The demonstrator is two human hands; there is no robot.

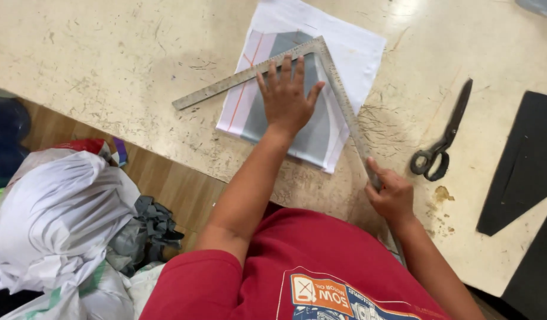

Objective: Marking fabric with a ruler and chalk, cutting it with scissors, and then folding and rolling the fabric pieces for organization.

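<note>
Right hand (392, 194) is pinching the near end of the long arm of the grey metal L-shaped square ruler (338, 95), fingers curled closed around it. Left hand (288, 98) is pressing flat, fingers spread open, on the grey rectangular fabric piece (314, 137) just inside the ruler's corner, gripping nothing. Fabric is lying on white paper sheets (356, 53) under the ruler, on the scuffed cream bench (107, 53).

Judgement: both hands should be keeping steady downward pressure so the ruler's corner is not drifting off the fabric edge.

Black-handled scissors (442, 139) are lying right of the ruler, apart. Black sheet pieces (522, 166) sit further right.

Containers: white plastic bags (54, 219) on the floor left of the ruler, bulging; contents mostly hidden, grey cloth (152, 228) beside them.
</note>
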